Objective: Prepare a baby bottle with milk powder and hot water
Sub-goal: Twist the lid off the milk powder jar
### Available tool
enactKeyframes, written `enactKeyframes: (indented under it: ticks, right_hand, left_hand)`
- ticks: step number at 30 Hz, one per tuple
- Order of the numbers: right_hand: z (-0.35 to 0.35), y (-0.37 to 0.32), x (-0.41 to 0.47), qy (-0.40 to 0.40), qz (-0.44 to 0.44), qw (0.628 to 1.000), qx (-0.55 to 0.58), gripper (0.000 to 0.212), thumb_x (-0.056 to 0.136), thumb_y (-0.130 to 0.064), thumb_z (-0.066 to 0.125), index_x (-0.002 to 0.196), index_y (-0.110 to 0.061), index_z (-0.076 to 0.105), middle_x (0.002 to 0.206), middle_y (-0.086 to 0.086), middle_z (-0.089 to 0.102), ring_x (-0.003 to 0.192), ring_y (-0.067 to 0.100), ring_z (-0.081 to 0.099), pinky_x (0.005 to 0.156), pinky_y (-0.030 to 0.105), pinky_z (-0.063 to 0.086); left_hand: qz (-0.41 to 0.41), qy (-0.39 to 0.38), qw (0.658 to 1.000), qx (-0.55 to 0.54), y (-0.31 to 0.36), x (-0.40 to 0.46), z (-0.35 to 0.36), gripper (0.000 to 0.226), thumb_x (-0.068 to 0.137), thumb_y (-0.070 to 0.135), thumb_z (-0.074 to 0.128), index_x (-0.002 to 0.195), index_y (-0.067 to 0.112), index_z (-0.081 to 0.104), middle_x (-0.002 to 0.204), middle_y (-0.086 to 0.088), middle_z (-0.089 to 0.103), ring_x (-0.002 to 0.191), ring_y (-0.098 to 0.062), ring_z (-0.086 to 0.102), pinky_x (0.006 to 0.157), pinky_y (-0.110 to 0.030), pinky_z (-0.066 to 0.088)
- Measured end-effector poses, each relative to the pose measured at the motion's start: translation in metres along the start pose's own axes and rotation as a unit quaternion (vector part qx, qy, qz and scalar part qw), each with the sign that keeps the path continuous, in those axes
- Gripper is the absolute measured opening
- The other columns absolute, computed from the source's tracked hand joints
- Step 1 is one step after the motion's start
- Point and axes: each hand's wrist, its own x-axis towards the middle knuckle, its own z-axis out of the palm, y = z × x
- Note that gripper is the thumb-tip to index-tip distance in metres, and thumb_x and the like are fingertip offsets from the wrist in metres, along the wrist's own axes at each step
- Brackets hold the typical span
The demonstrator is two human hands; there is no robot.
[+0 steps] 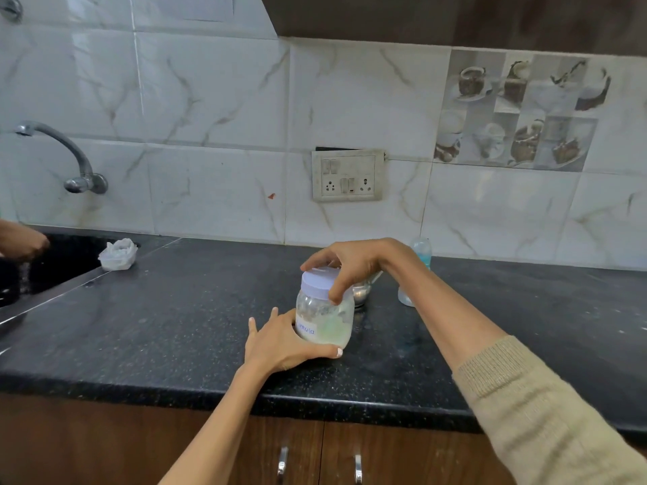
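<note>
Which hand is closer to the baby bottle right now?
Right. The right hand grips the jar's lid, just left of the baby bottle; the left hand holds the jar lower, farther away.

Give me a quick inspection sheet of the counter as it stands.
Surface: black speckled counter, sink at its left.
Job's things: clear jar, pale lid on; baby bottle behind the right forearm; metal cup behind the jar.
Clutter: white crumpled plastic by the sink.
Grips: left hand holds the jar's base; right hand grips the lid.
Cables: nothing seen.
Surroundings: tap, switch plate, tiled wall, another person's hand over the sink.
</note>
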Motion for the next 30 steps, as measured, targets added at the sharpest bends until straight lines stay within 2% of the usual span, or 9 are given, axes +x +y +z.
enactKeyframes:
  ticks: [4,7,9,13,16,18,21,24,30]
  right_hand:
    - [-0.001,-0.007,0.002,0.038,0.026,0.999,-0.018,0.070,0.075,-0.058,0.066,0.136,-0.029,0.047,0.146,-0.007,0.040,0.132,0.017,0.040,0.107,0.039,0.037]
    - [0.004,-0.014,0.005,0.092,0.097,0.989,-0.058,0.078,0.067,-0.078,0.054,0.116,-0.018,0.064,0.105,0.000,0.063,0.095,0.019,0.059,0.075,0.030,0.048]
    - [0.006,-0.016,0.008,0.095,0.103,0.986,-0.087,0.072,0.068,-0.069,0.060,0.114,-0.014,0.065,0.099,0.004,0.065,0.088,0.021,0.062,0.064,0.028,0.045]
    - [0.002,-0.025,0.007,0.011,0.058,0.996,-0.060,0.060,0.075,-0.041,0.064,0.132,-0.033,0.047,0.143,-0.005,0.045,0.127,0.022,0.046,0.100,0.040,0.044]
    - [-0.002,-0.031,0.002,0.033,0.068,0.997,-0.022,0.071,0.079,-0.054,0.059,0.143,-0.036,0.034,0.152,-0.002,0.030,0.136,0.024,0.035,0.107,0.042,0.035]
    - [-0.005,-0.030,0.000,0.052,0.114,0.990,-0.064,0.079,0.077,-0.068,0.055,0.144,-0.032,0.034,0.151,-0.001,0.033,0.130,0.025,0.044,0.099,0.039,0.042]
    - [-0.005,-0.026,0.000,0.030,0.171,0.982,-0.075,0.078,0.072,-0.073,0.056,0.134,-0.025,0.048,0.125,0.002,0.056,0.090,0.022,0.069,0.071,0.030,0.053]
    - [-0.003,-0.026,-0.001,0.039,0.157,0.984,-0.067,0.058,0.073,-0.062,0.058,0.120,-0.028,0.057,0.106,0.000,0.058,0.071,0.020,0.067,0.061,0.025,0.049]
    - [-0.003,-0.031,0.000,0.000,0.108,0.993,-0.044,0.067,0.074,-0.038,0.062,0.136,-0.044,0.037,0.148,-0.003,0.034,0.126,0.028,0.046,0.086,0.038,0.054]
  left_hand:
    - [-0.006,-0.008,1.000,0.014,0.001,0.000,-0.001,0.097,0.059,0.073,0.067,0.140,0.030,0.034,0.152,0.000,0.031,0.146,-0.021,0.009,0.116,-0.052,-0.004]
    - [-0.007,-0.004,1.000,0.013,0.002,-0.002,0.000,0.097,0.058,0.072,0.068,0.139,0.031,0.035,0.151,0.001,0.033,0.146,-0.020,0.008,0.116,-0.050,-0.004]
    - [-0.007,-0.003,1.000,0.007,0.001,-0.001,0.001,0.096,0.056,0.073,0.068,0.137,0.032,0.037,0.150,0.003,0.035,0.146,-0.019,0.008,0.116,-0.050,-0.004]
    - [-0.005,-0.004,1.000,0.014,-0.001,0.000,0.002,0.099,0.056,0.075,0.067,0.139,0.031,0.034,0.151,0.002,0.033,0.146,-0.020,0.009,0.116,-0.050,-0.003]
    - [-0.004,-0.005,1.000,0.012,-0.002,0.000,0.002,0.101,0.056,0.075,0.067,0.140,0.031,0.033,0.152,0.002,0.032,0.146,-0.020,0.009,0.116,-0.049,-0.002]
    - [-0.005,-0.007,1.000,0.014,-0.002,0.000,0.002,0.102,0.057,0.075,0.066,0.141,0.031,0.031,0.152,0.002,0.031,0.146,-0.020,0.009,0.116,-0.049,-0.002]
    - [-0.006,-0.008,1.000,0.010,-0.002,0.000,0.003,0.102,0.057,0.075,0.067,0.142,0.030,0.030,0.153,0.002,0.030,0.146,-0.020,0.010,0.116,-0.048,-0.001]
    - [-0.005,-0.011,1.000,0.010,-0.003,0.001,0.003,0.103,0.056,0.076,0.066,0.141,0.030,0.032,0.152,0.002,0.032,0.146,-0.020,0.010,0.117,-0.048,0.000]
    - [-0.008,-0.009,1.000,0.005,-0.004,-0.002,0.002,0.102,0.055,0.076,0.067,0.139,0.030,0.034,0.151,0.002,0.033,0.145,-0.019,0.012,0.118,-0.047,0.002]
